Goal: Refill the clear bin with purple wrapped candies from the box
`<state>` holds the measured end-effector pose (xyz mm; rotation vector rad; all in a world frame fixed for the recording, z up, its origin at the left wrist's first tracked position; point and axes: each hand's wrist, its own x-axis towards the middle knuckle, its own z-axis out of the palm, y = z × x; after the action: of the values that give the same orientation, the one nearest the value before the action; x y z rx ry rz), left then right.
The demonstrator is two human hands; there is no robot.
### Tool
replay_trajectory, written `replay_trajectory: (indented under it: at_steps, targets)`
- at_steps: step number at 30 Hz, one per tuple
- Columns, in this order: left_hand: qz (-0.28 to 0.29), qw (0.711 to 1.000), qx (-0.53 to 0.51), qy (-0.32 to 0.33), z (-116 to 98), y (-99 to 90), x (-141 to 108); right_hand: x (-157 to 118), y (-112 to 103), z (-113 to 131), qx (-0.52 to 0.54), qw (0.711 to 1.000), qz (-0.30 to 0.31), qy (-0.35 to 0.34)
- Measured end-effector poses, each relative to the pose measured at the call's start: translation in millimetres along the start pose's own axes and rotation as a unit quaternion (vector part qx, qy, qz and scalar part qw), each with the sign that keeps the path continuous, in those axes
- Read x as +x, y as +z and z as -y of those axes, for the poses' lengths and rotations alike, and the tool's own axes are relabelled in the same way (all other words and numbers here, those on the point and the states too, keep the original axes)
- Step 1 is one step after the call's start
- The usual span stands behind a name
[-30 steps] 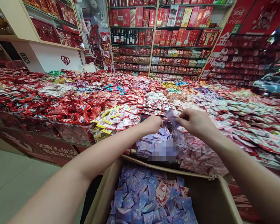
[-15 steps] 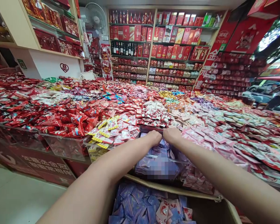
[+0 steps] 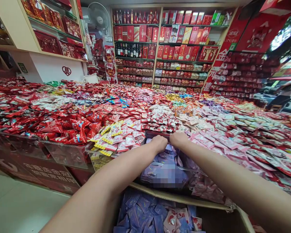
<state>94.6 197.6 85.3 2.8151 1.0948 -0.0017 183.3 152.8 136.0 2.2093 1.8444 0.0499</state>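
Observation:
My left hand (image 3: 160, 143) and my right hand (image 3: 178, 139) are side by side at the far end of a clear plastic bin (image 3: 150, 133). Both are closed with fingers curled down and out of sight, so what they hold cannot be made out. Purple snack packets (image 3: 168, 158) lie in the bin beneath my wrists. Below my forearms stands an open cardboard box (image 3: 179, 196) with more purple packets (image 3: 138, 213) and a few white-and-red packets (image 3: 171, 221) inside.
Yellow-and-white packets (image 3: 109, 137) fill the bin to the left, and pink packets (image 3: 215, 145) the one to the right. Red packets (image 3: 75, 127) are heaped farther left. Shelves with red boxes (image 3: 143, 33) and bottles stand behind, with a fan (image 3: 98, 16) at the back left.
Both hands stay almost in the same place, still closed. The view has shifted very slightly; the packets look unchanged.

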Motion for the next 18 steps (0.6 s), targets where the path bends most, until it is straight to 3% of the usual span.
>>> replay_trajectory:
  at_steps: [3,6,9,11,13,14,17,18]
  targets:
    - [0.023,0.999,0.037,-0.007,0,-0.1,1,-2,-10,-6,0.007,1.000,-0.001,0.001]
    - [0.028,0.998,0.053,-0.004,0,-1.4,1,-16,-25,-14,0.009,0.998,-0.067,-0.005]
    - [0.019,0.998,0.060,0.013,-2,-3.5,0,-53,-40,-16,0.018,0.988,-0.150,-0.037]
    - [0.005,0.998,0.061,0.030,-3,-4.7,-2,-91,-43,-13,0.052,0.983,-0.155,-0.080]
    - [-0.017,0.997,0.061,0.047,-6,-5.1,-3,-132,-32,-7,0.119,0.975,-0.110,-0.152]
    - [-0.028,0.996,0.060,0.055,-7,-5.0,-4,-150,-20,-3,0.165,0.965,-0.058,-0.196]
    - [-0.047,0.994,0.058,0.075,-9,-3.7,-6,-181,41,8,0.289,0.875,0.137,-0.363]
    - [-0.048,0.994,0.057,0.080,-9,-3.4,-6,-183,68,12,0.303,0.860,0.174,-0.373]
